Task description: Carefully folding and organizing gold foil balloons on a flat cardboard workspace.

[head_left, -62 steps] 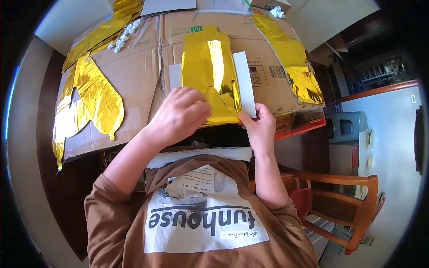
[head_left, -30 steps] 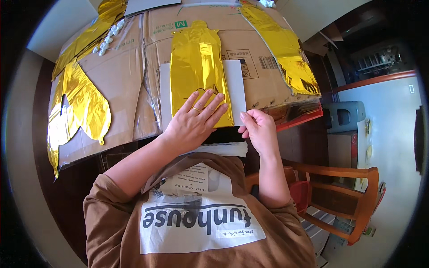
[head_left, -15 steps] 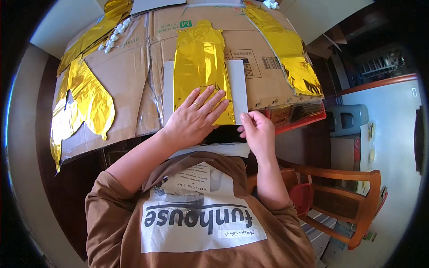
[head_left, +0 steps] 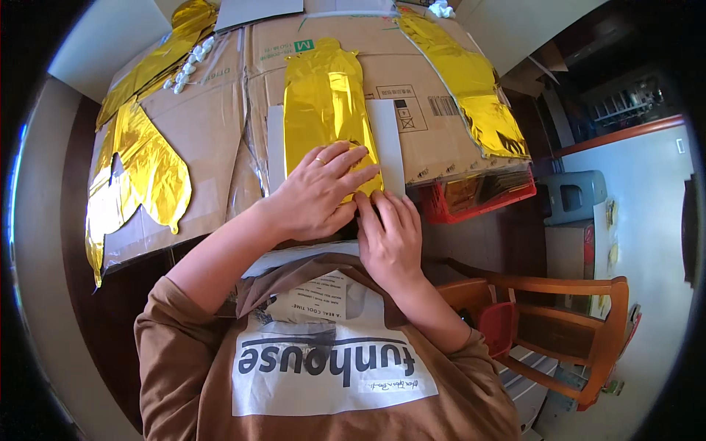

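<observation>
A flat gold foil balloon (head_left: 323, 95) lies on a white card (head_left: 386, 136) at the near edge of a large cardboard sheet. My left hand (head_left: 312, 191) rests on the balloon's near part, fingers laid across the foil and slightly bent, a ring on one of them. My right hand (head_left: 390, 235) is beside it at the near right corner, its fingertips closed on the foil's near edge. The fingers of both hands almost touch there. My hands hide the near end of the balloon and part of the card.
More gold foil balloons lie on the cardboard (head_left: 213, 147): one at the left (head_left: 147, 154), another at the right (head_left: 471, 88). White tufts (head_left: 191, 62) sit at the far left. Below the right edge is a red crate (head_left: 478, 198); a wooden chair (head_left: 559, 294) stands to my right.
My right hand has moved left, from the card's corner to the balloon's near edge beside my left hand. The left hand's fingers are a little more bent; the view has shifted slightly.
</observation>
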Demonstrator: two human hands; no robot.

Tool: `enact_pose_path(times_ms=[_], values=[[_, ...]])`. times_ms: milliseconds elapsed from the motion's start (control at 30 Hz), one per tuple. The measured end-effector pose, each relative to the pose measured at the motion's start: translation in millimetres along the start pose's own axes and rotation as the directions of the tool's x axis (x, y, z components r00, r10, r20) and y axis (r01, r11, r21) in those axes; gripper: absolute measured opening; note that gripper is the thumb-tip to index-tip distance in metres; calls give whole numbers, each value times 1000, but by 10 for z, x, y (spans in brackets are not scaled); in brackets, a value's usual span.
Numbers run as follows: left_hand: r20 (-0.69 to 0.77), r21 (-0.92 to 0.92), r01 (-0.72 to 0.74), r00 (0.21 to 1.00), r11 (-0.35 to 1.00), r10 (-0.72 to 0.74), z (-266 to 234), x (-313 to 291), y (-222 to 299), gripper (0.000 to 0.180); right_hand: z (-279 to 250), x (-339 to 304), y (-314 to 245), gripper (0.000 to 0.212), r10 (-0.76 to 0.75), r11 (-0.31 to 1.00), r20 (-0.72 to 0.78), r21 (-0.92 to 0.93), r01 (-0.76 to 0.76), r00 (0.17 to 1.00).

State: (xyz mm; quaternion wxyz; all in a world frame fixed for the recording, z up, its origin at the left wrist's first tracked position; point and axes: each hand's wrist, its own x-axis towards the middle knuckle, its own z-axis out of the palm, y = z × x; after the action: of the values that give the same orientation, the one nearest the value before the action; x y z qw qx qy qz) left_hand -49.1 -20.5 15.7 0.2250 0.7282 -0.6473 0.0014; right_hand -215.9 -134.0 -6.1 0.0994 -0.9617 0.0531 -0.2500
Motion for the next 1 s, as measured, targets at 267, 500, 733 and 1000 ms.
enact_pose_path(times_ms=[267,500,733,1000], values=[[24,136,-94,995,986,92,-6,484,-539,35,40,23,17,38,-28,999,11,-28,29,1000],[-48,137,-152,986,979,160,-18,875,-1311,36,31,29,53,39,-25,999,27,-41,26,999],[-273,345,138,961,929,-41,-142,883,-1745,50,0,161,56,37,-64,998,39,-28,65,997],[-306,8,60,951,998,-55,-362,3,-858,34,-84,270,182,30,-64,990,45,127,58,997]])
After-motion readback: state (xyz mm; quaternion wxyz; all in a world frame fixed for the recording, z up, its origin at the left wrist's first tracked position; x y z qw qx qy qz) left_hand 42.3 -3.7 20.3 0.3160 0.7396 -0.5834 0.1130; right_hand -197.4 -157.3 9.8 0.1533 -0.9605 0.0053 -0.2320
